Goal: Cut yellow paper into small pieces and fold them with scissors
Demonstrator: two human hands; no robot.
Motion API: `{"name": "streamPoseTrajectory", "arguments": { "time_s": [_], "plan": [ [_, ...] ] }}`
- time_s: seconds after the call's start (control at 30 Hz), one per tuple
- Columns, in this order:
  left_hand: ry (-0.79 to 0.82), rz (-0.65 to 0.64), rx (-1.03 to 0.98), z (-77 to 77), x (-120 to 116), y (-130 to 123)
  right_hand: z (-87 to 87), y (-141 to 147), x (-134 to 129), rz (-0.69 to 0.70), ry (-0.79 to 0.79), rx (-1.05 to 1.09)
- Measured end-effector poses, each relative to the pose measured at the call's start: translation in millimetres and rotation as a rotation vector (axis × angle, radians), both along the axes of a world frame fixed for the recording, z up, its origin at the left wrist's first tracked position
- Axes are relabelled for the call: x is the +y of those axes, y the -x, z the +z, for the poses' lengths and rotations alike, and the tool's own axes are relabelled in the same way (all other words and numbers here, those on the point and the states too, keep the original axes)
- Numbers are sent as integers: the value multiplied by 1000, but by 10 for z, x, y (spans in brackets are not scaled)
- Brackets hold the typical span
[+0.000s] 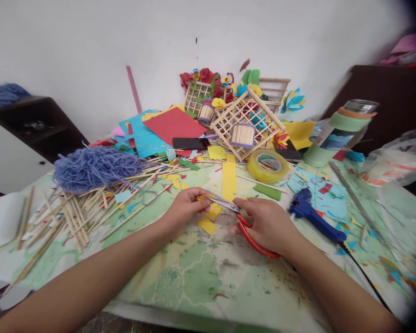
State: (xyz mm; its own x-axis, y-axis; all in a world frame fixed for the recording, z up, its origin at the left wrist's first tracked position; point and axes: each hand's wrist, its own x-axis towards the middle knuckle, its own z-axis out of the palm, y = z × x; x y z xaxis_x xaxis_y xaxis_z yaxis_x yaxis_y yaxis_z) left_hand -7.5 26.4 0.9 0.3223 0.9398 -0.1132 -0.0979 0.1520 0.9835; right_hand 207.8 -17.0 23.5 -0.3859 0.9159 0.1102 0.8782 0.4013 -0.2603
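Note:
My right hand [268,224] grips a pair of red-handled scissors [241,222], with the steel blades [222,202] pointing left. My left hand [185,208] pinches a small piece of yellow paper [204,198] right by the blade tips. Its fingers partly hide that piece. Loose yellow paper scraps [207,225] lie on the map-printed tablecloth [208,277] under my hands. A long yellow paper strip [229,178] lies just beyond the blades.
A blue glue gun [314,217] lies to the right, its black cord trailing forward. Left of my hands are wooden sticks [76,217] and blue yarn [95,169]. Behind stand yellow tape [267,166], wooden lattice frames [246,124], coloured paper sheets [173,125] and a phone [189,143].

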Motion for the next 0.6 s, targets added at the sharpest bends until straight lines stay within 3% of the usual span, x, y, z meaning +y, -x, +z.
{"name": "streamPoseTrajectory", "arguments": {
  "time_s": [0.6],
  "plan": [
    [-25, -13, -3, 8, 19, 8, 24, -5, -8, 7, 22, 29]
  ]
}}
